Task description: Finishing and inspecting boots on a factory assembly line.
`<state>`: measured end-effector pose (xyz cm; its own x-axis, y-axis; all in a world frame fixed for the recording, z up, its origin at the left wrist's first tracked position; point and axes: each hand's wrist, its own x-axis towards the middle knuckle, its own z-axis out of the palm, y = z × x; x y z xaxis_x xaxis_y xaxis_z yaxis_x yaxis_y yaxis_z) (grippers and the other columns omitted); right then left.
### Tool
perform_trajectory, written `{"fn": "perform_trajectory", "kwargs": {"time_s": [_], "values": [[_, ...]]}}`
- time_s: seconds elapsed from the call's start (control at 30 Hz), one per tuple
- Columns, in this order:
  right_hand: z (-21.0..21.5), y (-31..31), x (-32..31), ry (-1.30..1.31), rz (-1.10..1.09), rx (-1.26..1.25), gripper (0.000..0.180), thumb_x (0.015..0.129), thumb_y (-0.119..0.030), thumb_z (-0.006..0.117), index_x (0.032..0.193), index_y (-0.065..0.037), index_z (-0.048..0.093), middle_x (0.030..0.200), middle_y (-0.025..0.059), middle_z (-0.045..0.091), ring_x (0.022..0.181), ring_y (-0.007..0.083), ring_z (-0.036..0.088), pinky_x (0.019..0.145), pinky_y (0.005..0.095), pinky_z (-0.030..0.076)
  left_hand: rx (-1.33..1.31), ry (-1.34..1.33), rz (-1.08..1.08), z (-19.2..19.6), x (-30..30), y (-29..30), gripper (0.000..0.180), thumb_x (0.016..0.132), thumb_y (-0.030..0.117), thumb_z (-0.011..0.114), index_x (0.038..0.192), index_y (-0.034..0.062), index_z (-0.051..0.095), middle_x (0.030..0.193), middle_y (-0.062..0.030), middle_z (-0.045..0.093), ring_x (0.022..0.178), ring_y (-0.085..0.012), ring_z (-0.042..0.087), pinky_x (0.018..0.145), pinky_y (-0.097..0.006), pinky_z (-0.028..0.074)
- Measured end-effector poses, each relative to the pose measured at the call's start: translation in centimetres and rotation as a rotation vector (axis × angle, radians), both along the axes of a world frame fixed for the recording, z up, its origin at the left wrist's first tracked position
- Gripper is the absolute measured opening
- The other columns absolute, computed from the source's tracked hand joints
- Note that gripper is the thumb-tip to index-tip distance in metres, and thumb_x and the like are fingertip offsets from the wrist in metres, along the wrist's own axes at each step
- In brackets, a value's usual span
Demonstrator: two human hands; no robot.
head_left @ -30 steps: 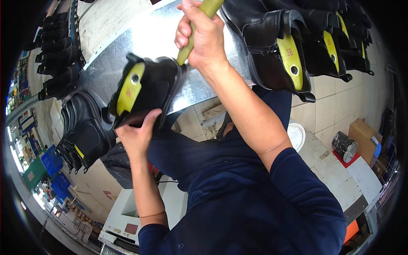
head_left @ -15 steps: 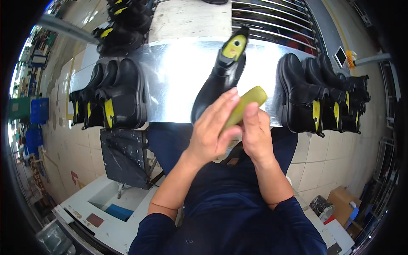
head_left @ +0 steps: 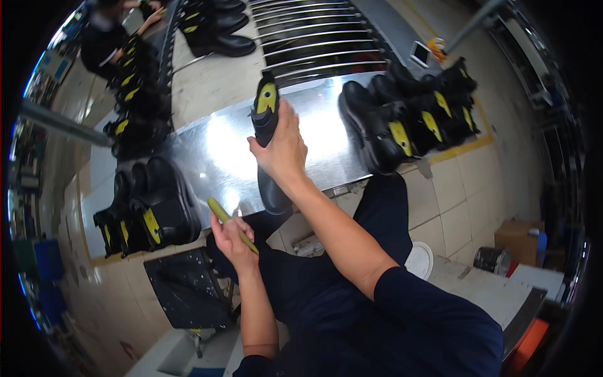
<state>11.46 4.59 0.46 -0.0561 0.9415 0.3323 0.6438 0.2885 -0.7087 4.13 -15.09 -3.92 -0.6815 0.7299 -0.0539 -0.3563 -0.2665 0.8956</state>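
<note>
A black boot (head_left: 272,191) lies on the metal table top (head_left: 217,151) with its toe pointing toward me and a yellow patch on its far end. My right hand (head_left: 284,147) reaches across and grips the boot around its middle, thumb on the left side, fingers along the right. Nearer to me, off the table's front edge, my left hand (head_left: 235,242) holds an olive-green oblong piece (head_left: 218,209). The piece is flat with rounded ends and is seen nearly edge-on. Part of it is hidden by the fingers.
Black boots with yellow patches stand in rows at left (head_left: 164,198) and right (head_left: 370,125). More boots (head_left: 220,41) lie beyond, near a metal roller rack (head_left: 314,38). A person (head_left: 103,41) works at far left. A dark speckled panel (head_left: 182,286) hangs below the table.
My hands have come apart. The right moved up onto the boot, and the left drew back left with the olive-green piece. The view has turned, bringing a person into sight.
</note>
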Motion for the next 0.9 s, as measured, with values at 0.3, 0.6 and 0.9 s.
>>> {"fn": "perform_trajectory", "kwargs": {"time_s": [0.3,0.6,0.9], "values": [[6.5,-5.7,15.4,0.228,0.320,-0.333,0.073,0.075,-0.030,0.084,0.128,0.010,0.054,0.104,0.0290,0.071,0.099,0.0419,0.071,0.087,0.0435,0.056,-0.294,0.413,-0.490,-11.8,2.7,-0.1,0.034,0.096,0.019,0.075,0.118,-0.0023,0.062,0.083,-0.0037,0.062,0.066,-0.0125,0.057,0.061,-0.027,0.047],[26.9,-27.2,42.9,-0.172,-0.808,-0.102,0.066,0.079,-0.024,0.089,0.129,0.005,0.057,0.119,0.0126,0.071,0.112,0.0212,0.066,0.100,0.0362,0.052,-0.657,0.242,-1.005,-16.2,1.1,0.7,0.032,0.098,0.030,0.074,0.116,0.0050,0.069,0.064,0.0062,0.047,0.047,-0.0047,0.039,0.041,-0.027,0.030],[33.5,-62.4,61.2,-0.384,-2.268,0.120,0.083,0.073,-0.029,0.088,0.143,-0.006,0.051,0.131,0.0222,0.068,0.121,0.0340,0.067,0.102,0.0461,0.052,-0.853,0.222,-1.135,-10.0,5.6,0.8,0.079,0.100,0.041,0.068,0.163,0.0111,0.032,0.074,0.0018,0.042,0.054,-0.0093,0.036,0.046,-0.025,0.030]]}}
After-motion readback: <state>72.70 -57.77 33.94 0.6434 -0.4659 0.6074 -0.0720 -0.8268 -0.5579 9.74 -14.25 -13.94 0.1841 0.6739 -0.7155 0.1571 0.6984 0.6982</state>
